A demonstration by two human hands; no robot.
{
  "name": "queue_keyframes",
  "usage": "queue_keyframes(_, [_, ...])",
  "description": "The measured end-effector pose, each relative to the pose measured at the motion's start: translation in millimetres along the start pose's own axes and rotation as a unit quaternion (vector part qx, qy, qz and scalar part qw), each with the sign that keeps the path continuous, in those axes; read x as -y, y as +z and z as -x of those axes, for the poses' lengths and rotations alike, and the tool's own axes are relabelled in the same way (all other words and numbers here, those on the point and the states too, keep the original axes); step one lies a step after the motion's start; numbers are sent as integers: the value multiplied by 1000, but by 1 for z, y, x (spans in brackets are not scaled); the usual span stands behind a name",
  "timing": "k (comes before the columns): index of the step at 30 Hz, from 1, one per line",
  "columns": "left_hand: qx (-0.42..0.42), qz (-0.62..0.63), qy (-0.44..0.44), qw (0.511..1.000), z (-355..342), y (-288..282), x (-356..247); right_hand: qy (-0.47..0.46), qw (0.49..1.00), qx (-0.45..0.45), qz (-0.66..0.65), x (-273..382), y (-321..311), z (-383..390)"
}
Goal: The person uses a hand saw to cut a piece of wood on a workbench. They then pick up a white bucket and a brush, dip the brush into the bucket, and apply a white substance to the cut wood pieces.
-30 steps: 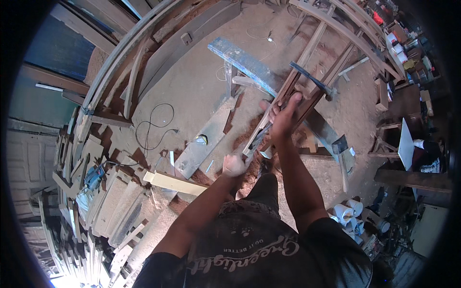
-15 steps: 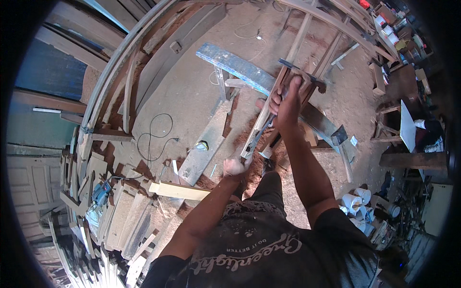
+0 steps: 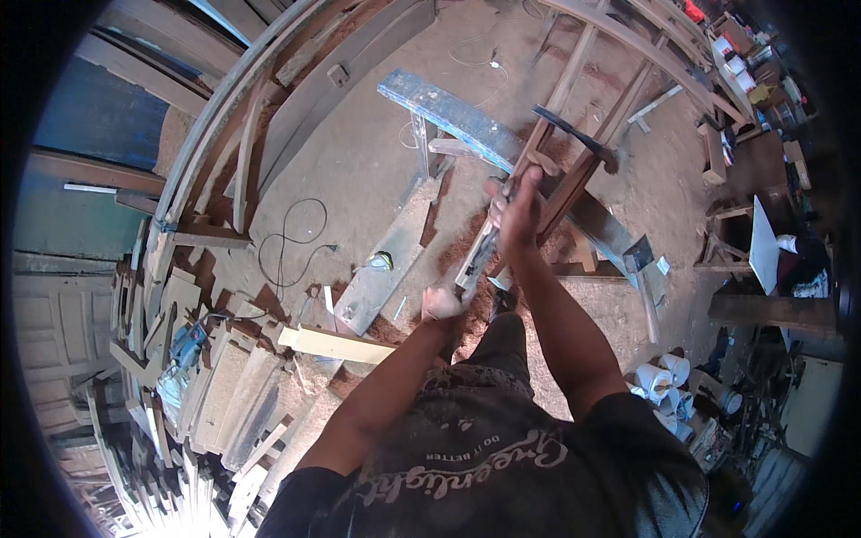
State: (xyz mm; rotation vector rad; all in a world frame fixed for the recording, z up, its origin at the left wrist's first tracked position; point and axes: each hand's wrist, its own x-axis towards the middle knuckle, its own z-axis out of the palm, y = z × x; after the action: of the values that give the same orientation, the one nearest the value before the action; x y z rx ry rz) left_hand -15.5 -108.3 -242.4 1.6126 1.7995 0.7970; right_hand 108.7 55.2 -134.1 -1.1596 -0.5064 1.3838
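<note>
Hands (image 3: 443, 303) (image 3: 518, 215) hold, apparently, a wooden strip (image 3: 473, 262); shirt (image 3: 538, 498) carries lettering (image 3: 535, 453).

Dusty brown floor (image 3: 350, 166); looped black cord (image 3: 284, 236) on it, reddish sawdust (image 3: 456, 246), thin pale-ended cable (image 3: 493, 65)

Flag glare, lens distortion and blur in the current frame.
Head view: glare washes out the wood strips at lower left; head view: the long rail at upper left looks bowed, likely fisheye, rim black; head view: right hand looks slightly soft, cause unclear.

Lower-left glare, dim right, fisheye-bent edges
</note>
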Motion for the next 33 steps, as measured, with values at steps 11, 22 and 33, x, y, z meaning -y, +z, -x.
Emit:
queue_keyframes(11, [58,-92,-42,993,-2,8,10,105,987,51,-112,88,13,-16])
queue_keyframes(22, [18,20,0,1000,5,-5,-5,-239,947,190,98,-48,-52,54])
queue_keyframes(33, [34,8,-20,999,4,-5,-8,31,999,-17,-34,3,-10,9])
